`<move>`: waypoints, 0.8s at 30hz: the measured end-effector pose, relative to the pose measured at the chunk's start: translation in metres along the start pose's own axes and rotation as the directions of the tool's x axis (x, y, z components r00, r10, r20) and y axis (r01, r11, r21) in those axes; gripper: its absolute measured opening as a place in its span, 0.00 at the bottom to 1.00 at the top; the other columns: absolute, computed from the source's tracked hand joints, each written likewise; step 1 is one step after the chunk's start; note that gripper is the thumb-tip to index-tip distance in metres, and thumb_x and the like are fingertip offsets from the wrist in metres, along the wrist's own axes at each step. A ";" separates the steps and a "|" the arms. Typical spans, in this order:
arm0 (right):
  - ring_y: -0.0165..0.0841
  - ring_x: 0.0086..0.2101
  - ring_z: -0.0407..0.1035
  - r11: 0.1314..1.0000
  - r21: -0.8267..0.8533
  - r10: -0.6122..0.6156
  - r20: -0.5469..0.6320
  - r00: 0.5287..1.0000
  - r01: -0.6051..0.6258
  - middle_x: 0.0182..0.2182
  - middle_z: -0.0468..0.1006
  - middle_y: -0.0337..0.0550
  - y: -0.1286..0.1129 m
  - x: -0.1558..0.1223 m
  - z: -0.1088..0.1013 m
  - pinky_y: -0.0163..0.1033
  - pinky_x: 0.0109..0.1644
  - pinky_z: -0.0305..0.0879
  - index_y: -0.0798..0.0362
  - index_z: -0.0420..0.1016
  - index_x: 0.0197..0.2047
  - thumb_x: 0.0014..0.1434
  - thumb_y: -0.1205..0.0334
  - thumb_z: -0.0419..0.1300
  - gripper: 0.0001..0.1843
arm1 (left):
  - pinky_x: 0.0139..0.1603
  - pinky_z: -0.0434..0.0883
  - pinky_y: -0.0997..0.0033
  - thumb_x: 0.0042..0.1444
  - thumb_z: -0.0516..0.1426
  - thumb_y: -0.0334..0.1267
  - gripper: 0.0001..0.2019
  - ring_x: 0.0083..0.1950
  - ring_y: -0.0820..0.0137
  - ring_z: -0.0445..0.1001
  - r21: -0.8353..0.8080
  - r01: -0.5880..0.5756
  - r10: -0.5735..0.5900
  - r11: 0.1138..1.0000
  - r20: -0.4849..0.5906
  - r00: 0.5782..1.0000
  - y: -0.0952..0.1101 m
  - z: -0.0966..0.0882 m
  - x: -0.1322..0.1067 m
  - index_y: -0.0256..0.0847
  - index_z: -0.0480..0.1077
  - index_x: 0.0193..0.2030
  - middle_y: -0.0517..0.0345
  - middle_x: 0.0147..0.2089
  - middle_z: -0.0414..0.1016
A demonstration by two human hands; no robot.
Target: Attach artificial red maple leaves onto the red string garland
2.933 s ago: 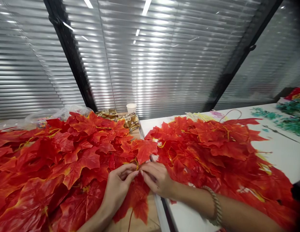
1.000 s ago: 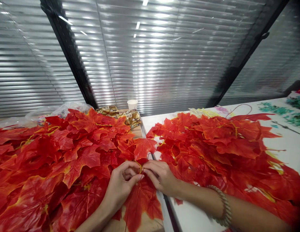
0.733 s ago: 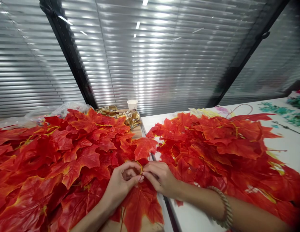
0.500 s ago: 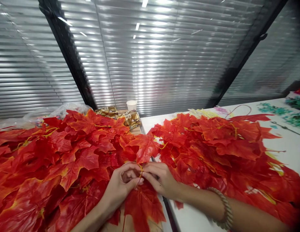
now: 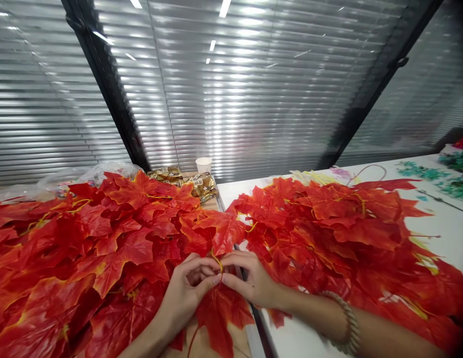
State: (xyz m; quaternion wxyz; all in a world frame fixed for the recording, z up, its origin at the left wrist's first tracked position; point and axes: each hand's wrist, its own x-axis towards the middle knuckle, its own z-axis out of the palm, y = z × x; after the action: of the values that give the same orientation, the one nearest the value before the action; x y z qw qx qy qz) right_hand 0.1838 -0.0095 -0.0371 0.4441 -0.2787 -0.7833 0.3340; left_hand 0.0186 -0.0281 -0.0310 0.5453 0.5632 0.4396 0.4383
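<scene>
Between my two hands, a yellow stem (image 5: 217,259) is pinched at the fingertips, bent in a small curve. Below it hangs a red artificial maple leaf (image 5: 220,318), partly hidden by my fingers. My left hand (image 5: 194,281) is closed, thumb and index finger meeting at the stem. From the other side my right hand (image 5: 249,278) pinches at the same spot, its wrist wearing a braided bracelet. Just beyond the fingertips lies another red maple leaf (image 5: 226,228). Whether the stem is looped or knotted is hard to make out.
Piles of red leaves cover the left side (image 5: 115,238) and right side (image 5: 328,233). Gold foil packets (image 5: 202,186) and a white paper cup (image 5: 204,165) stand at the back, near a clear plastic bag (image 5: 104,170). Green pieces (image 5: 421,169) lie on the white table (image 5: 449,219).
Both hands stay together and shift only slightly. The yellow stem now bends differently at the fingertips, and the leaf below has turned a little.
</scene>
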 end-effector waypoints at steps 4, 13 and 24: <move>0.29 0.27 0.67 0.999 0.034 0.021 -0.043 0.999 -0.020 0.26 0.74 0.43 0.002 0.001 0.001 0.34 0.33 0.64 0.56 0.73 0.31 0.56 0.60 0.56 0.09 | 0.32 0.70 0.75 0.47 0.60 0.36 0.06 0.31 0.74 0.70 0.053 -0.082 0.082 0.995 0.007 0.997 0.001 0.000 -0.002 0.38 0.74 0.33 0.55 0.35 0.68; 0.30 0.27 0.68 0.991 -0.097 -0.111 -0.207 0.972 0.092 0.26 0.75 0.44 0.001 -0.002 -0.001 0.34 0.32 0.66 0.57 0.74 0.32 0.55 0.69 0.56 0.06 | 0.52 0.67 0.66 0.53 0.55 0.37 0.11 0.49 0.65 0.70 0.163 -0.173 0.187 0.971 -0.077 0.979 0.015 0.004 -0.006 0.42 0.71 0.43 0.52 0.46 0.71; 0.30 0.26 0.70 0.883 -0.428 -0.344 -0.319 0.883 0.190 0.25 0.76 0.44 -0.027 0.027 -0.022 0.35 0.32 0.66 0.57 0.75 0.31 0.56 0.69 0.55 0.07 | 0.30 0.71 0.71 0.43 0.61 0.49 0.23 0.33 0.68 0.74 -0.235 0.305 -0.303 0.923 0.046 0.952 0.054 0.015 -0.068 0.41 0.70 0.45 0.50 0.43 0.74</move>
State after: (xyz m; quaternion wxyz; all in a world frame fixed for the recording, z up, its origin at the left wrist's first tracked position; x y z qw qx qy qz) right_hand 0.1875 -0.0009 0.0060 0.5682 -0.3076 -0.7618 0.0463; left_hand 0.0191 -0.0986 0.0222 0.6724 0.4206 0.4631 0.3956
